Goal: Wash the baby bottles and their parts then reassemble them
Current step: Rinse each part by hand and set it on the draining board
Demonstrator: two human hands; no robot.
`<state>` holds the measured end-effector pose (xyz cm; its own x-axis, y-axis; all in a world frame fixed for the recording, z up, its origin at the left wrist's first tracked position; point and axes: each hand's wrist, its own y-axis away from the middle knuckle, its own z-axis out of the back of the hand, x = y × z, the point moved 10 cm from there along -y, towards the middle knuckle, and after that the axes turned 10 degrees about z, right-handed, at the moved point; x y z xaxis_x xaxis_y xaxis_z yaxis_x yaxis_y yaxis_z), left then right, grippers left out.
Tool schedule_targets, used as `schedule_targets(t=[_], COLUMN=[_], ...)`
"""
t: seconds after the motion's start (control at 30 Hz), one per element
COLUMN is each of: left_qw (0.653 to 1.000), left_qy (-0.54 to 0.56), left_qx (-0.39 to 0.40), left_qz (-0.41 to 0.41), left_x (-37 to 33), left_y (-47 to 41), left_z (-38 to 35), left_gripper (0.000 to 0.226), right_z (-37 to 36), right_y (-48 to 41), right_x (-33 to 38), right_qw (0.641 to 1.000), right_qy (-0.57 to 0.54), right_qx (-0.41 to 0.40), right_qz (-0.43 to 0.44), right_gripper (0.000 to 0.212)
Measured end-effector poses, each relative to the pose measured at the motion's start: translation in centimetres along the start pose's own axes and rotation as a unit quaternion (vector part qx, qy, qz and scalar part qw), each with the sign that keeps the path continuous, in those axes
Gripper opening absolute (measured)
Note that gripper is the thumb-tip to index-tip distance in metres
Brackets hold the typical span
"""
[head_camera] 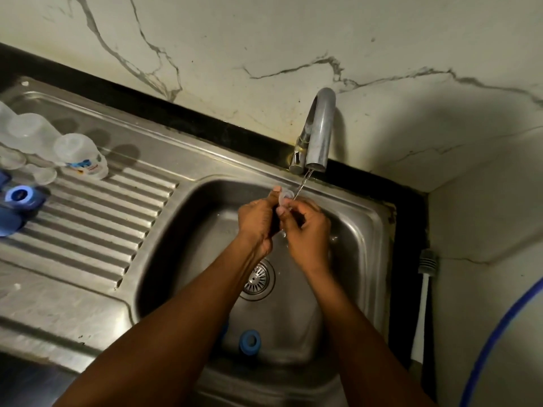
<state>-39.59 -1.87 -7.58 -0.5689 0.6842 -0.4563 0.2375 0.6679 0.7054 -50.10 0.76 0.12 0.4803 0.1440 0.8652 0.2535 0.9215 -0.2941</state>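
Note:
Both hands are over the steel sink (182, 230), under a thin stream from the tap (318, 133). My left hand (257, 221) and my right hand (305, 230) together pinch a small clear silicone teat (285, 197) in the water. A blue bottle ring (249, 342) lies on the sink floor near the front. On the draining board at left stand upturned clear bottles (83, 155) and clear caps (44, 174), with another blue ring (20, 195) beside them.
The drain strainer (258, 279) sits in the middle of the basin. A ribbed draining board (97, 221) lies to the left. A brush handle (423, 289) leans at the right wall, and a blue hose (496, 336) curves at far right.

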Motion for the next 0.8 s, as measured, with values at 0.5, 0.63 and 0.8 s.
schedule_targets(t=[0.5, 0.63, 0.8], left_qw=[0.995, 0.974, 0.940], left_qy=[-0.062, -0.203, -0.294], left_qx=[0.056, 0.008, -0.007], left_qz=[-0.052, -0.101, -0.173], left_x=[-1.1, -1.8, -1.8], left_y=[0.7, 0.9, 1.8], left_z=[0.1, 0.3, -0.6], left_gripper=[0.015, 0.035, 0.032], right_z=[-1.7, -0.6, -0.8], right_y=[0.0, -0.1, 0.8], right_x=[-3.1, -3.5, -4.1], right_qw=[0.975, 0.963, 0.931], right_qy=[-0.178, -0.229, -0.279], right_qx=[0.037, -0.009, -0.081], right_qz=[-0.127, -0.142, -0.222], right_gripper=[0.023, 0.013, 0.013])
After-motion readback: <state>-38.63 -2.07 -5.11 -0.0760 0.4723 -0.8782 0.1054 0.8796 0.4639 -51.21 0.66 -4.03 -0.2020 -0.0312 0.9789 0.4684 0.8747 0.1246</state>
